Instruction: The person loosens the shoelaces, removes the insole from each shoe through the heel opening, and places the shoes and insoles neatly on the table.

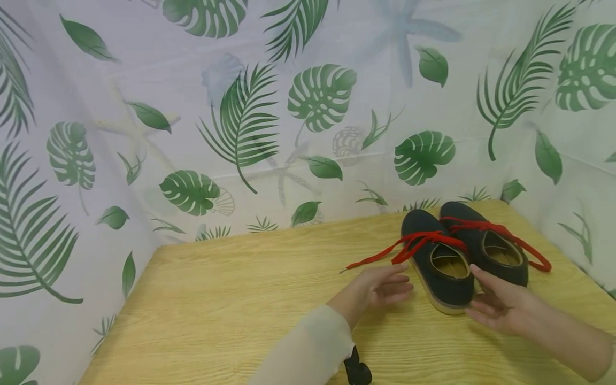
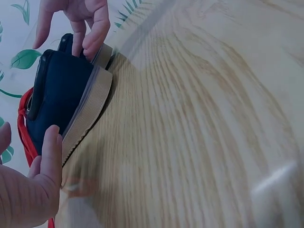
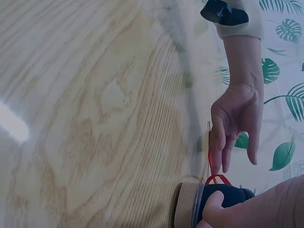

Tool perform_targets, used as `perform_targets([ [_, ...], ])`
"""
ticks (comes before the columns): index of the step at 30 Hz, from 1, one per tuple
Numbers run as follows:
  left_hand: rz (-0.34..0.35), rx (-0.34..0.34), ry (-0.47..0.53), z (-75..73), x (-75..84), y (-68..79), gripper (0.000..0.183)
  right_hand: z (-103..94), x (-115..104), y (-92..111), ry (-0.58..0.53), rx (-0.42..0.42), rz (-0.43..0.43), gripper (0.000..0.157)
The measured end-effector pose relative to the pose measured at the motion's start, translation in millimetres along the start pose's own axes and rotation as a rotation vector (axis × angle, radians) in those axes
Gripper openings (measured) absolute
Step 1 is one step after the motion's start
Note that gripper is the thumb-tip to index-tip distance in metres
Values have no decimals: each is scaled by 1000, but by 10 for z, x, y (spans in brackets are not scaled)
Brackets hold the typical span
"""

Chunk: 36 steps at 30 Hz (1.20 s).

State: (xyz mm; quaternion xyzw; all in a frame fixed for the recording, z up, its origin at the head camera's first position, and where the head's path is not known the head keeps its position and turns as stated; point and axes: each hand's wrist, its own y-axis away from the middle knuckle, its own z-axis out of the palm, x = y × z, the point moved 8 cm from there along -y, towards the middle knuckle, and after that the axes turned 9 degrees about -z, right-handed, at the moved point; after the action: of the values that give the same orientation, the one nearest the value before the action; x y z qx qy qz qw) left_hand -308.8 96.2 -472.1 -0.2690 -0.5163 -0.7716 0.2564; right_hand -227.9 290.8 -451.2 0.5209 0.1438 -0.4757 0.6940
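Note:
Two dark navy shoes with tan soles and red laces stand side by side at the right of the table, toes pointing away. My left hand [image 1: 377, 289] hovers left of the left shoe [image 1: 447, 291], fingers loosely extended and apart from its side, near a trailing red lace [image 1: 370, 260]. At that shoe's heel, my right hand [image 1: 505, 307] has its thumb by the opening and relaxed fingers right at the back. Beyond it sits the right shoe [image 1: 517, 270], its lace [image 1: 534, 252] looping over the outer side. In the left wrist view, the right hand [image 2: 90, 21] overlaps the heels.
A wood-grain table [image 1: 231, 299] fills the foreground. Behind and at both sides hangs a white cloth [image 1: 269, 203] printed with green leaves. A black strap-like piece [image 1: 357, 369] shows at the left sleeve [image 1: 313, 347].

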Motion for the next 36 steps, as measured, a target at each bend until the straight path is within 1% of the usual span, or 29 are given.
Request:
perform_targets([
  [2, 15, 10, -12, 39, 29, -23, 53, -30, 27, -35, -18, 14, 5, 25],
  [3, 18, 15, -16, 58, 40, -34, 53, -43, 39, -52, -23, 22, 8, 28],
  [4, 23, 22, -18, 72, 52, -42, 53, -45, 53, -65, -31, 20, 13, 35],
  [7, 36, 43, -34, 123, 90, -51, 52, -28, 95, -60, -50, 21, 25, 78],
  [9, 41, 61, -33, 166, 109, -55, 52, 6, 114, -25, -64, 19, 26, 98],
  [10, 44, 73, -35, 189, 121, -57, 51, 19, 119, -8, -70, 18, 25, 103],
  [13, 53, 99, -22, 272, 148, -78, 48, 37, 125, 34, -74, 45, 18, 102],
  [15, 64, 115, 3, 323, 160, -102, 44, 35, 128, 28, -78, 45, 12, 105],
  [17, 89, 107, 38, 375, 171, -131, 41, 22, 142, -9, -85, 51, 16, 107],
  [19, 117, 108, 70, 406, 175, -156, 40, 19, 166, -64, -106, 38, 22, 109],
  [21, 151, 105, 78, 431, 183, -169, 43, 35, 194, -110, -148, 37, 36, 108],
  [24, 184, 124, 64, 466, 185, -189, 49, 80, 216, -110, -232, 28, 45, 104],
  [27, 199, 139, 73, 482, 218, -205, 56, 168, 187, -55, -279, 45, 37, 99],
  [30, 209, 159, 74, 499, 243, -213, 60, 220, 147, 6, -250, 55, 4, 96],
  [33, 227, 184, 24, 512, 260, -213, 61, 243, 128, 39, -237, 53, -13, 91],
  [35, 242, 196, -6, 518, 268, -212, 60, 252, 127, 43, -245, 51, -12, 84],
  [36, 248, 198, -11, 521, 270, -214, 60, 256, 131, 41, -256, 51, -7, 84],
])
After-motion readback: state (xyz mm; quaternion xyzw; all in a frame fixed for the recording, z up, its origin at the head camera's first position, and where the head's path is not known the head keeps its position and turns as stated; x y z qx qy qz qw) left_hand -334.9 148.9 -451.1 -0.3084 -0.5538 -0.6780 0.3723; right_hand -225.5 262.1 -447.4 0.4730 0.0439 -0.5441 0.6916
